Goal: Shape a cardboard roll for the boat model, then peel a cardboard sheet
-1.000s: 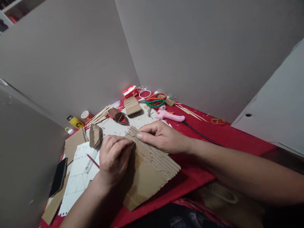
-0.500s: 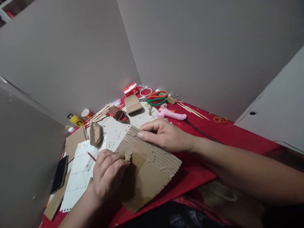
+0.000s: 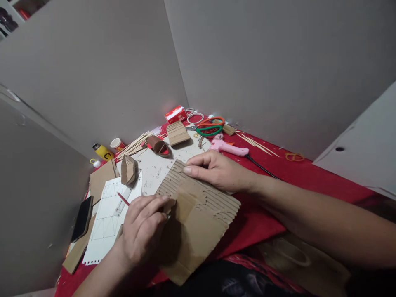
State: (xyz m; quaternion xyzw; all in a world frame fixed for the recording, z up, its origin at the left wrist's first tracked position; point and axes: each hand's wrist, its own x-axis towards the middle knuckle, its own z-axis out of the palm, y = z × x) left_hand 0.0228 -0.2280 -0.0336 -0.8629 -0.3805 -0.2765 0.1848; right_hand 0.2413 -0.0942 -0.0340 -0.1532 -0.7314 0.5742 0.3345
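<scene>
A piece of corrugated cardboard (image 3: 198, 231) lies tilted in front of me, its ridges bare along the top and right and smooth brown paper on the rest. My right hand (image 3: 213, 171) pinches its upper edge, thumb on the ridged face and fingers behind. At the sheet's left side, my left hand (image 3: 147, 225) is closed with a torn scrap of the cardboard's paper (image 3: 170, 205) between thumb and fingers. Whether that scrap is still joined to the sheet is hidden by the fingers.
A pink glue gun (image 3: 229, 147), scissors (image 3: 210, 130) and wooden skewers (image 3: 134, 145) lie behind the hands. A drawing (image 3: 107, 222), a pencil (image 3: 123, 199) and a phone (image 3: 82, 218) are at left, near a yellow bottle (image 3: 103, 152) and a paper cup (image 3: 117, 144). Red cloth (image 3: 297, 185) covers the table.
My left hand has turned slightly and its fingertips have moved right over the sheet with the scrap. The right hand keeps its grip. The whole view has shifted a little.
</scene>
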